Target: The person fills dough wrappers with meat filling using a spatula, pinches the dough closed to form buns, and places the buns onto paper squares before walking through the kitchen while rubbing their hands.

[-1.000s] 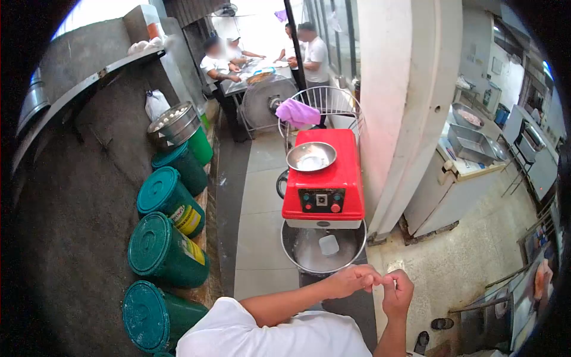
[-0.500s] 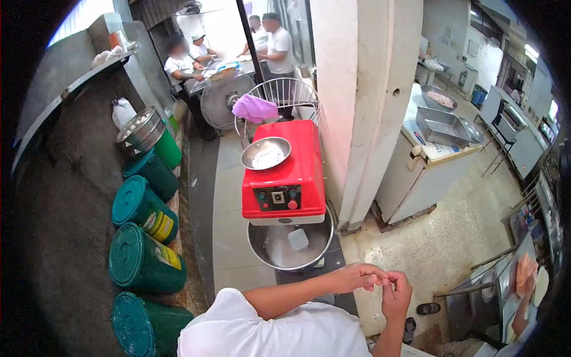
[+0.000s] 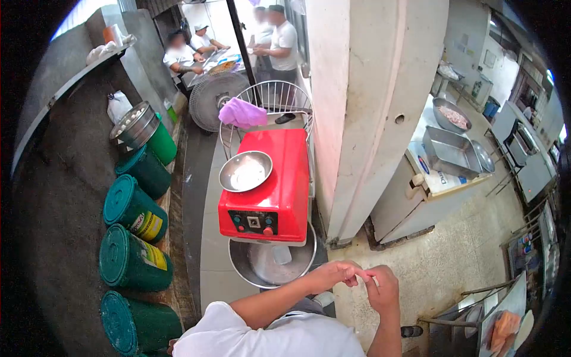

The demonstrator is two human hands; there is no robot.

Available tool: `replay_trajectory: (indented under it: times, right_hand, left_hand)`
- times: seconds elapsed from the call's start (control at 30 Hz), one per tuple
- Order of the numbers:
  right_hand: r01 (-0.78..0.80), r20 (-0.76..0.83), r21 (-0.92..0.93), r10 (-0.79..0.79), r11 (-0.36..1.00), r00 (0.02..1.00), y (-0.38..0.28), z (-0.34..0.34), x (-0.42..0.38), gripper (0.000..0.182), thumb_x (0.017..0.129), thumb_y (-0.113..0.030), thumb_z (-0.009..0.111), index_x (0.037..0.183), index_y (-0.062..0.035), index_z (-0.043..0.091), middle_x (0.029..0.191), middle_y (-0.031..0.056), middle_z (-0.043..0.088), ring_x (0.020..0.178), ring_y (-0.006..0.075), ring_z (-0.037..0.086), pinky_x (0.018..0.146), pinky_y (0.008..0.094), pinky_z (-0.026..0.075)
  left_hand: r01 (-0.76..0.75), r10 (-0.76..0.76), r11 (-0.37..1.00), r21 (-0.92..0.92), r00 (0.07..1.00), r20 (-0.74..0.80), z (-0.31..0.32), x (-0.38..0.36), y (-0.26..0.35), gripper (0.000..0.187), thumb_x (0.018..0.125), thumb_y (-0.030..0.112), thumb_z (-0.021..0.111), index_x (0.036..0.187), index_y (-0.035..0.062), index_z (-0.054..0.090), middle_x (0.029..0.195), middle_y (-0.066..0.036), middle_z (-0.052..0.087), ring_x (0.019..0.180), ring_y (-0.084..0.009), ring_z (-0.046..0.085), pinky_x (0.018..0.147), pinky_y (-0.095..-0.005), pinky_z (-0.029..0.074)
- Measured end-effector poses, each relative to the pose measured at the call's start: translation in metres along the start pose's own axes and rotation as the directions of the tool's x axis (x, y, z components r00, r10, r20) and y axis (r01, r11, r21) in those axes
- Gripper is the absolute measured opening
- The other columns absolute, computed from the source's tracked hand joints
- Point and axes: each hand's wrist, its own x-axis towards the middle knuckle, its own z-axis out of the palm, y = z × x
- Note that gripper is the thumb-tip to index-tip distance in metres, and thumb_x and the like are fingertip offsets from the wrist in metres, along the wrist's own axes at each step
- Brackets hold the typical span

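My left hand point(image 3: 334, 276) reaches across in front of my white shirt point(image 3: 279, 336), its fingers bent and a fingertip out toward the other hand. Meeting it is my right hand point(image 3: 382, 289), with thumb and forefinger pinched together at that fingertip. Whether anything small is between the fingers cannot be made out. Just beyond my left forearm is a steel mixing bowl point(image 3: 241, 262) with a pale scraper-like piece point(image 3: 282, 255) inside. Above the bowl stands a red dough mixer point(image 3: 285, 178), with a shallow metal bowl point(image 3: 245, 171) on top.
Green lidded bins point(image 3: 121, 256) line the left wall. Behind the mixer are a purple cloth point(image 3: 242, 113) on a wire guard and a fan point(image 3: 208, 104). Several people work at a far table. A pillar point(image 3: 363, 119) and a counter with a metal pan point(image 3: 449, 152) stand right.
My view has shifted, so the mixer appears lower and further left. My hands stay together, with the left forefinger now more stretched toward the right hand's pinch.
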Motion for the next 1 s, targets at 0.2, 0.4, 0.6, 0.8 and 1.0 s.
replay_trajectory:
  times: [0.2, 0.4, 0.6, 0.8, 1.0]
  right_hand:
    - [-0.109, -0.052, 0.031, 0.11, 0.994, 0.993, 0.038, -0.021, 0.008, 0.008, 0.083, -0.012, 0.061, 0.082, -0.0047, 0.056, 0.084, 0.0156, 0.06, 0.082, 0.0332, 0.059, 0.071, 0.039, 0.047]
    - [-0.41, -0.066, 0.071, 0.414, 0.91, 0.908, 0.059, -0.077, -0.011, 0.011, 0.086, -0.014, 0.06, 0.085, -0.0036, 0.056, 0.076, 0.0156, 0.061, 0.07, 0.0345, 0.06, 0.063, 0.039, 0.048]
    - [-0.378, -0.234, 0.161, 0.407, 0.912, 0.883, 0.075, -0.13, -0.037, 0.008, 0.088, -0.009, 0.056, 0.087, -0.0019, 0.057, 0.075, 0.0143, 0.061, 0.067, 0.0322, 0.061, 0.061, 0.0372, 0.048]
    - [-0.278, -0.386, -0.025, 0.248, 0.96, 0.888, 0.111, -0.182, -0.064, 0.008, 0.084, -0.007, 0.061, 0.081, -0.002, 0.056, 0.072, 0.0136, 0.055, 0.074, 0.0314, 0.057, 0.067, 0.0366, 0.046]
    - [-0.139, -0.484, -0.006, 0.119, 0.99, 0.867, 0.153, -0.232, -0.04, 0.011, 0.077, -0.001, 0.068, 0.076, -0.0016, 0.057, 0.071, 0.0103, 0.055, 0.069, 0.0269, 0.057, 0.061, 0.0329, 0.046]
  left_hand:
    - [0.033, -0.035, 0.999, -0.029, 0.998, -0.049, -0.015, 0.052, -0.002, 0.058, 0.093, 0.054, 0.046, 0.119, 0.0036, 0.06, 0.112, -0.004, 0.058, 0.095, -0.0134, 0.057, 0.089, -0.0305, 0.045]
    - [0.117, -0.103, 0.988, -0.101, 0.985, 0.137, 0.027, 0.113, -0.006, 0.066, 0.091, 0.052, 0.051, 0.135, 0.0045, 0.042, 0.116, -0.006, 0.055, 0.101, -0.0138, 0.057, 0.092, -0.0319, 0.045]
    - [0.064, -0.055, 0.997, -0.035, 0.973, 0.226, 0.07, 0.165, -0.033, 0.041, 0.091, 0.044, 0.056, 0.107, 0.0071, 0.049, 0.111, -0.004, 0.053, 0.101, -0.0151, 0.057, 0.091, -0.0327, 0.045]
    - [-0.195, 0.187, 0.977, 0.082, 0.977, 0.102, 0.102, 0.205, -0.052, 0.04, 0.094, 0.035, 0.056, 0.067, 0.0067, 0.045, 0.074, -0.005, 0.051, 0.079, -0.0213, 0.056, 0.082, -0.0369, 0.047]
    - [-0.155, 0.15, 0.988, 0.013, 0.969, 0.194, 0.107, 0.279, -0.086, 0.044, 0.089, 0.046, 0.059, 0.067, 0.0094, 0.047, 0.066, -0.002, 0.051, 0.067, -0.0159, 0.053, 0.076, -0.0347, 0.046]
